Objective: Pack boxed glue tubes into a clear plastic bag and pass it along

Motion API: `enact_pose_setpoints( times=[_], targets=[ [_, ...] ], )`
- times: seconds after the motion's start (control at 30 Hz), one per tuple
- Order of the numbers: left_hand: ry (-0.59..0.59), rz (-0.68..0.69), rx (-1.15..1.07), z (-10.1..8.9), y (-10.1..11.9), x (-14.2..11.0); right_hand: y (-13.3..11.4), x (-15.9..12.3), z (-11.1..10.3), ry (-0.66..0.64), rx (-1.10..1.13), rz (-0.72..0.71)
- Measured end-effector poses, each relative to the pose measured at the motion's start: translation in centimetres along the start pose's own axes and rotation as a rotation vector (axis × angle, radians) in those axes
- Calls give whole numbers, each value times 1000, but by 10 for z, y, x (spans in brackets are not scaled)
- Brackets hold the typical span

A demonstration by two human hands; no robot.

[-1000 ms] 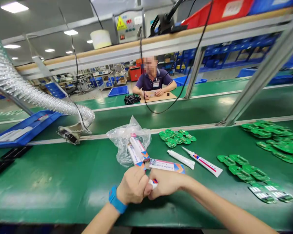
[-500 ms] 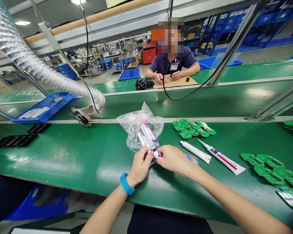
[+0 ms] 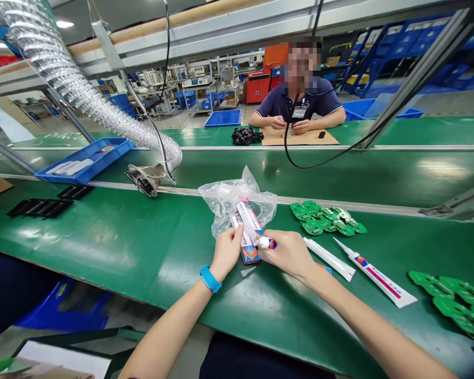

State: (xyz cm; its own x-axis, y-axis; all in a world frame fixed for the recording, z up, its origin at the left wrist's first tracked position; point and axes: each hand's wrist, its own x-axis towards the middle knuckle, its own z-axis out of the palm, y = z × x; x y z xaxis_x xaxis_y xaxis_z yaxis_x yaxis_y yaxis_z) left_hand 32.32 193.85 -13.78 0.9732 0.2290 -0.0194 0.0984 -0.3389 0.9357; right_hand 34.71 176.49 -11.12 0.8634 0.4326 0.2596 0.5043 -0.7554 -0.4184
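Observation:
My right hand (image 3: 287,254) is closed round a small white tube (image 3: 267,243) with a red and blue band, its end sticking out to the left. My left hand (image 3: 226,250), a blue band on its wrist, has its fingers curled against the glue boxes (image 3: 248,227) that poke out of a clear plastic bag (image 3: 237,197). A small grey nozzle (image 3: 247,271) lies on the green bench just below both hands.
Two white glue tubes (image 3: 328,258) (image 3: 377,279) lie right of my hands. Green circuit boards (image 3: 326,218) (image 3: 454,297) sit beyond and far right. A ribbed silver duct (image 3: 87,100), blue tray (image 3: 85,160) and black trays (image 3: 41,207) stand left. A person sits across the conveyor.
My head has dropped and turned, so the bench sits higher in view. My hands have parted slightly; the left moved onto the boxes, and a grey nozzle now lies on the bench.

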Motion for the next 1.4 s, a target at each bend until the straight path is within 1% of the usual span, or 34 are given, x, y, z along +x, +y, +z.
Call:
enact_pose_setpoints(
  times=[0.03, 0.1, 0.17, 0.23, 0.3, 0.33, 0.4, 0.43, 0.47, 0.5, 0.53, 0.57, 0.6, 0.67, 0.7, 0.77, 0.9, 1.0, 1.07, 1.13, 1.4],
  targets=[
    [56, 66, 151, -2, -2, 6, 1, 1, 2, 35, 98, -33],
    [139, 131, 395, -6, -3, 16, 2, 2, 4, 90, 255, -88],
    [192, 142, 531, -9, -3, 24, 3, 4, 6, 115, 338, -114],
    [238, 142, 574, -10, -2, 26, 3, 8, 7, 97, 372, -94],
    [265, 189, 572, -11, -2, 21, 5, 13, 7, 53, 368, -15],
    [267, 250, 568, -13, -2, 16, 6, 16, 7, 26, 343, 39],
    [290, 442, 575, -19, -3, 7, 6, 25, 7, -34, 250, 152],
    [335, 537, 584, -24, -4, 4, 6, 29, 6, -74, 192, 197],
    [401, 604, 593, -29, -4, 3, 4, 34, 6, -118, 135, 232],
    [468, 634, 599, -34, -4, 4, 2, 39, 4, -164, 84, 260],
    [513, 631, 600, -39, -5, 6, 0, 44, 3, -206, 40, 282],
    [521, 607, 592, -42, -6, 11, -4, 49, 3, -245, 0, 291],
    [490, 574, 570, -44, -7, 16, -7, 54, 2, -272, -41, 290],
    [366, 505, 470, -45, -12, 28, -13, 64, 3, -302, -131, 257],
    [312, 472, 390, -43, -16, 33, -16, 69, 4, -306, -182, 230],
    [252, 378, 196, -39, -22, 40, -21, 79, 7, -300, -284, 178],
    [184, 130, -276, -34, -28, 47, -30, 98, 15, -325, -405, 81],
    [148, 12, -555, -34, -28, 49, -34, 108, 22, -346, -470, 31],
    [139, -25, -629, -35, -27, 50, -36, 112, 26, -337, -511, 9],
    [139, -35, -657, -35, -26, 50, -37, 113, 29, -328, -540, -15],
    [153, -34, -685, -34, -24, 48, -44, 113, 32, -385, -579, -25]
  ],
)
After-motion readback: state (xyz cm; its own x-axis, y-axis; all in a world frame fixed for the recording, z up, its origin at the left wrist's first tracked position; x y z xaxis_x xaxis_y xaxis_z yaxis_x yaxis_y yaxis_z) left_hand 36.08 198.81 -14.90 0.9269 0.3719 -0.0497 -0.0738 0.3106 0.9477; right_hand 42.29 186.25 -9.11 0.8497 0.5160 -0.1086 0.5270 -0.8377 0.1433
